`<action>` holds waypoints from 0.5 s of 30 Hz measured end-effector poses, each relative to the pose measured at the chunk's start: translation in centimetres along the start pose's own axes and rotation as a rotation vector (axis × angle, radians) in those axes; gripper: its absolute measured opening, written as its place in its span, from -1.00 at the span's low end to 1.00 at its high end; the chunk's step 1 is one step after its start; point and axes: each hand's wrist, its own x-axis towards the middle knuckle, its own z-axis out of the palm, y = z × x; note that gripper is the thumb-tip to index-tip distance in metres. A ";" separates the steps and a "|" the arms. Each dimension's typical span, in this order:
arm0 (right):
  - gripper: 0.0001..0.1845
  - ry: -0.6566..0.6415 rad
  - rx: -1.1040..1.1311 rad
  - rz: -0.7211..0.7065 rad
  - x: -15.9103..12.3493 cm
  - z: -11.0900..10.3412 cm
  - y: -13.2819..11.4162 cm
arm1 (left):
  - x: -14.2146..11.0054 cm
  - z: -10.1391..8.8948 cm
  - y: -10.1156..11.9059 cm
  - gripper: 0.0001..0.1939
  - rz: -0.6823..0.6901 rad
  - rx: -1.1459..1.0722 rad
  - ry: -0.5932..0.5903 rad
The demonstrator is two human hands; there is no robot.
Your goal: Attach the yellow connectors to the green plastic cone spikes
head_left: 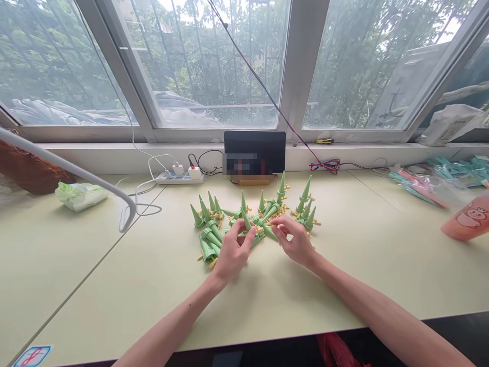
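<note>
While the bench runs off to a near edge at 6 o'clock, widest room for moving lies at 9 and 3, w/ a plastic pack out at 10 and a pink cup at 3; a dark screen bounds 12. Qty: 1 pack, 1 cup, 1 screen, 1 power strip at 11 w/ 2 white adapters. Green spikes: overlapping, exact no. unclear; min. 4 upright at the pile's 10. Held spike is mid-pile, L hand's grip closed on it; tip up twd 11, long axis leaning slightly off vert., yellow fitting out at 3. R hand, at its 3–4: thumb & forefinger near each other; can't tell if that grip has a yellow bit.
</note>
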 end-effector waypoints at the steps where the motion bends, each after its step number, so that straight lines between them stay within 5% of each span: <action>1: -0.85 -0.004 0.003 -0.002 0.0 0.0 0.0 | 0.0 0.0 0.0 -0.72 -0.013 -0.015 -0.003; 15: -0.86 -0.050 -0.047 -0.058 -0.3 0.3 0.0 | 0.2 -0.1 0.3 -0.72 -0.064 -0.098 0.004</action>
